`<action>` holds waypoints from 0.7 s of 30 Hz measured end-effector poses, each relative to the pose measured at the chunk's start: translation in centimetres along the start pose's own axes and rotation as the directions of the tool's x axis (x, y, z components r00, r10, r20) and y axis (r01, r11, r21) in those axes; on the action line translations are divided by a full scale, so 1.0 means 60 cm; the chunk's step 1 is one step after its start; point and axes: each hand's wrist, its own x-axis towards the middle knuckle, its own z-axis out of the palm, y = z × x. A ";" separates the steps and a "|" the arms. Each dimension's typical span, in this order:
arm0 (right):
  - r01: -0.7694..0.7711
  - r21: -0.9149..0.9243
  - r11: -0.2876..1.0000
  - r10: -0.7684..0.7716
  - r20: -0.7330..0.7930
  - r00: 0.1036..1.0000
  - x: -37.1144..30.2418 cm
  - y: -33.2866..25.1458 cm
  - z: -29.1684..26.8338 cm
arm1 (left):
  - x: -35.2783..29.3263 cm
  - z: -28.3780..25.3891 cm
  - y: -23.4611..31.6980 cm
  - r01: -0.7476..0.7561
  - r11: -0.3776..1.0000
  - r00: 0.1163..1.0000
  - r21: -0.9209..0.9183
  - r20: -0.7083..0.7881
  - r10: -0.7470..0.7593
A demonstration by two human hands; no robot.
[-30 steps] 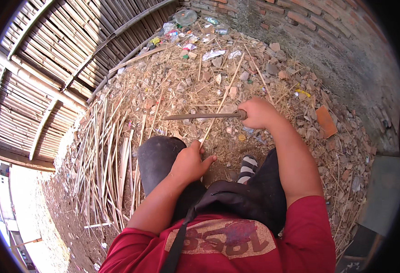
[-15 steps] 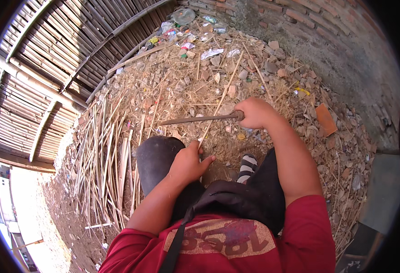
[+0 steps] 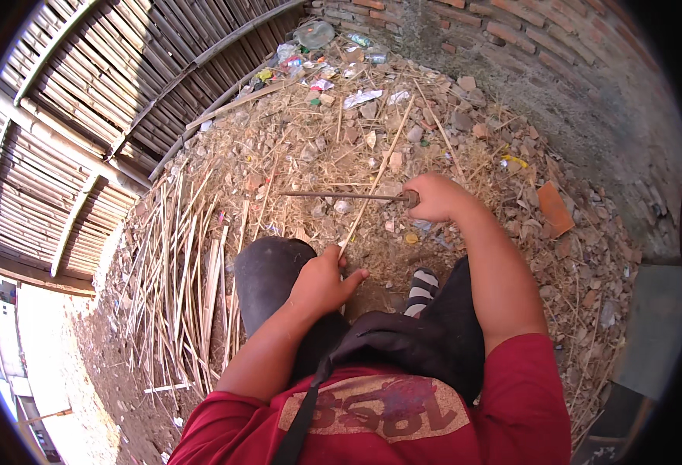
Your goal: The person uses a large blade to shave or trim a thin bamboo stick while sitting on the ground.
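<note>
My left hand (image 3: pixel 327 280) is closed around the lower end of a long pale bamboo strip (image 3: pixel 370 192), its thumb sticking out to the right. From there the strip slants up and away over the rubble. In my right hand (image 3: pixel 438 198) is the handle of a long machete (image 3: pixel 345 195). Its blade points left, lying across the strip above my left hand in the view; whether the two touch I cannot tell. The blade is seen nearly edge-on and looks thin. Below and left of it is my dark-clad knee (image 3: pixel 272 267).
Many loose bamboo strips (image 3: pixel 182 271) lie on the ground at left. A slatted bamboo fence (image 3: pixel 85 101) stands behind them, and a brick wall (image 3: pixel 542 85) rises at far right. Stones, straw and litter cover the ground, with an orange tile piece (image 3: pixel 555 208) at right.
The machete blade has turned from showing some of its flat side to nearly edge-on, its tip slightly higher. Both hands keep their holds and have barely shifted.
</note>
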 end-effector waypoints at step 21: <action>-0.082 0.141 0.987 0.110 -0.206 0.972 0.014 0.042 0.006 | 0.001 -0.002 0.000 0.004 1.000 1.000 0.006 -0.014 -0.004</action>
